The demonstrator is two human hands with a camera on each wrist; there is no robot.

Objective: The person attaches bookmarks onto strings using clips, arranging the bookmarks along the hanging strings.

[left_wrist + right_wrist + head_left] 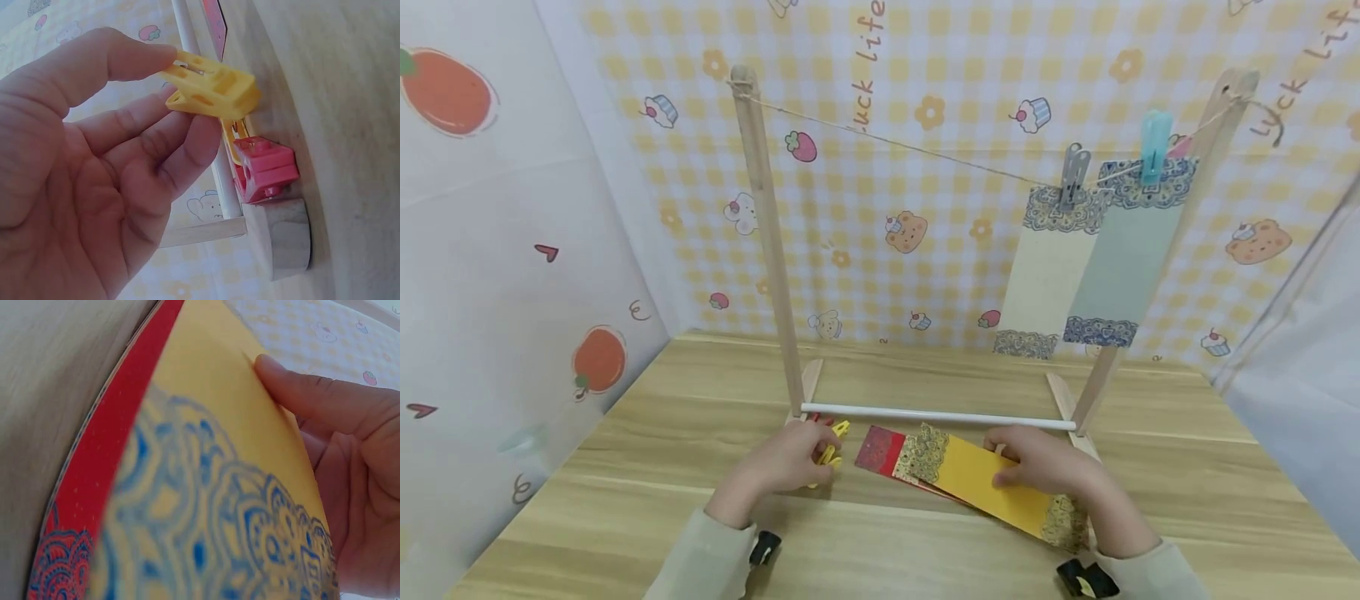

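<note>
Right, nearest us: left hand (786,467) pinches a yellow clothespin (212,90) between thumb and fingertips, held just off the wooden table (625,467), fingers curled narrow around it. A pink clothespin (265,169) lies on the table just beside it, against the rack's foot block (287,237). Right hand (1045,467) rests on the yellow paper strip (985,483); we see the thumb (312,394) on the upper face and the fingers behind the strip, so it's gripped at the edge. Strip sits on top of a red strip (880,450), both lying slantwise on the table, just in front of the white crossbar (936,415). Beyond that, the wooden rack (767,242) carries a sagging string (910,146). On its right end a grey peg (1073,175) holds a cream strip (1048,275) and a blue peg (1153,146) holds a pale green strip (1123,262), the two overlapping slightly. Checked wallpaper (970,67) behind.
</note>
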